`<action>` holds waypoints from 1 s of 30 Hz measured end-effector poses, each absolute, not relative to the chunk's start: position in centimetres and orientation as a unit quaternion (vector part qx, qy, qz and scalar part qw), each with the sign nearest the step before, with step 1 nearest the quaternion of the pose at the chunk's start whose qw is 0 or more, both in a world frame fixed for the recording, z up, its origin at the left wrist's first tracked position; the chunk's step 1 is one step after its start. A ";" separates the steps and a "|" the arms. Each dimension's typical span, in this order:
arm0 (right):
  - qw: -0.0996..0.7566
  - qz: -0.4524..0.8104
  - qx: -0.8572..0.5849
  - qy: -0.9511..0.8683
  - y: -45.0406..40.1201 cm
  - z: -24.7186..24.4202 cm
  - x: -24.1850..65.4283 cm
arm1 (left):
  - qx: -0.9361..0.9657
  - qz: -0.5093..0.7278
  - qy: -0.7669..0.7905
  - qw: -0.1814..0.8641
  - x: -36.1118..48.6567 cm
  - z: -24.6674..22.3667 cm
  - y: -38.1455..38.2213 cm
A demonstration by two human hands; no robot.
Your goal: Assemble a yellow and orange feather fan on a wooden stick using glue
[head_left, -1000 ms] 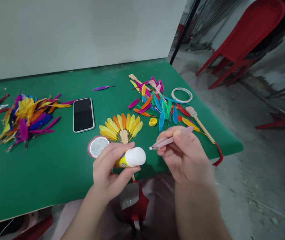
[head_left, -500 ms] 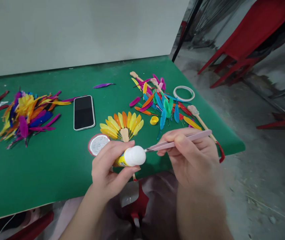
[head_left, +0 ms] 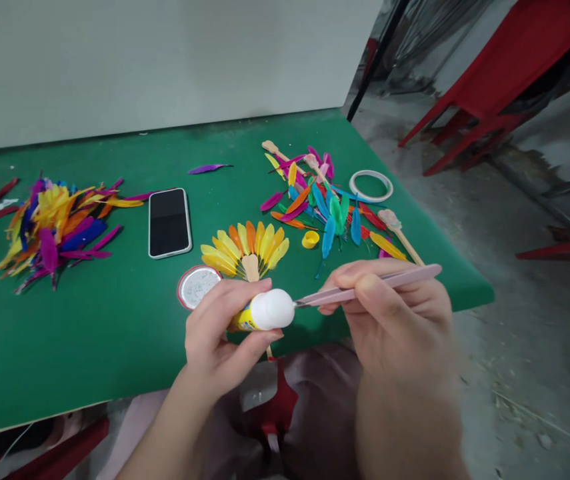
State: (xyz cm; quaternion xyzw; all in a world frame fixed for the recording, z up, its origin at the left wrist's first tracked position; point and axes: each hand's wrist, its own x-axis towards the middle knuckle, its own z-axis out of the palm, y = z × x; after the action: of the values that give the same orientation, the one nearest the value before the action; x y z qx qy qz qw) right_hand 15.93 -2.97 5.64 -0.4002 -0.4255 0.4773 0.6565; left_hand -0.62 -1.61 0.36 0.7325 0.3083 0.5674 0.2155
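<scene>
My left hand [head_left: 225, 333] is wrapped round a yellow glue bottle [head_left: 265, 311] with a white rounded top, tilted so the top points right. In my right hand [head_left: 395, 320] is a pair of pink tweezers [head_left: 375, 285], pinched between thumb and fingers. The metal tips of the tweezers meet the end of the bottle's white top. Just beyond my left hand lies a fan of yellow and orange feathers [head_left: 245, 248] spread around a wooden stick head [head_left: 251, 267]. Part of its handle is hidden behind the bottle and hand.
On the green table [head_left: 115, 333] are a feather pile [head_left: 59, 233], a phone [head_left: 169, 223], a round lid [head_left: 199, 287], a purple feather [head_left: 209, 169], a small yellow cap [head_left: 310, 239], a tape roll [head_left: 371, 186], loose feathers [head_left: 335, 213] and a wooden stick [head_left: 402, 233]. A red chair [head_left: 499, 73] stands right.
The tweezers have shifted slightly right with my right hand, their tips still at the bottle's white top. My left hand and the bottle stay nearly in place; the view has tilted a little.
</scene>
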 end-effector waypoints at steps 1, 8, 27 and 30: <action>0.656 0.476 -0.402 -0.426 -3.0 5.7 15.9 | 0.732 0.567 0.310 0.217 -0.7 0.4 -1.6; 0.656 0.453 -0.411 -0.442 -3.3 5.7 15.7 | 0.729 0.574 0.297 0.224 -0.7 0.4 -1.5; 0.663 0.452 -0.406 -0.436 -3.3 5.6 15.8 | 0.734 0.570 0.307 0.205 -0.6 0.4 -1.5; 0.662 0.461 -0.391 -0.444 -3.5 5.6 15.8 | 0.734 0.567 0.311 0.206 -0.6 0.4 -1.5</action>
State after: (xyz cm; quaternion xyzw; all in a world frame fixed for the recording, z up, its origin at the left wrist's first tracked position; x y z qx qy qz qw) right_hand 15.81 -3.46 5.58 -0.3906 -0.4440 0.4607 0.6619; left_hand -0.61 -1.50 0.40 0.7344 0.3114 0.5666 0.2065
